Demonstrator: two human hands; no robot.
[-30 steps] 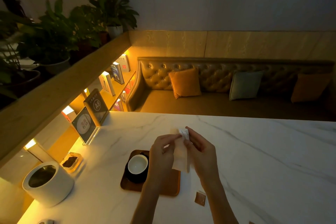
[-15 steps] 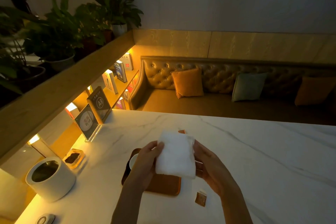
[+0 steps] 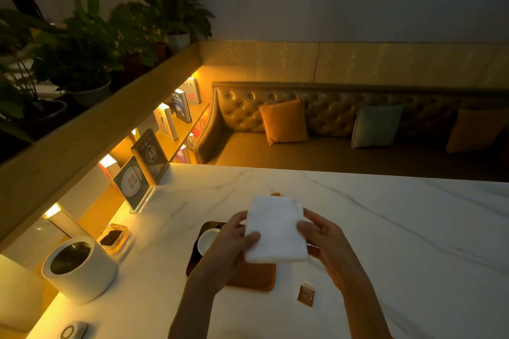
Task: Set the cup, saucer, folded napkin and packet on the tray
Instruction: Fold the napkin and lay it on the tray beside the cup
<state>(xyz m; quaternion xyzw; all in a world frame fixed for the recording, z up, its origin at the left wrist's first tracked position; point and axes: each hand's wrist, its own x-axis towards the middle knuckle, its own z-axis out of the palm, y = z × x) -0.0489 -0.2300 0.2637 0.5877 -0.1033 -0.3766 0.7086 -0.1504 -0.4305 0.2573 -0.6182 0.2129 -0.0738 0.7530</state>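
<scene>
A white folded napkin [image 3: 276, 228] is held flat above the brown wooden tray [image 3: 253, 276], gripped on its left edge by my left hand [image 3: 228, 245] and on its right edge by my right hand [image 3: 322, 239]. A white cup [image 3: 207, 241] on a dark saucer [image 3: 196, 252] stands on the tray's left part, partly hidden by my left hand. A small brown packet [image 3: 306, 294] lies on the marble table [image 3: 399, 242] just right of the tray. A second small brown piece [image 3: 275, 194] peeks out beyond the napkin's far edge.
At the table's left are a white cylindrical container [image 3: 78, 270], a small glass dish [image 3: 113, 238] with dark contents, and two acrylic sign stands [image 3: 137, 181]. A small round device [image 3: 73, 330] lies near the front-left edge. A tufted sofa [image 3: 344, 124] with cushions runs behind the table.
The napkin went from a narrow strip pinched upright between my fingers to a flat folded rectangle held on both sides over the tray. My hands have spread apart.
</scene>
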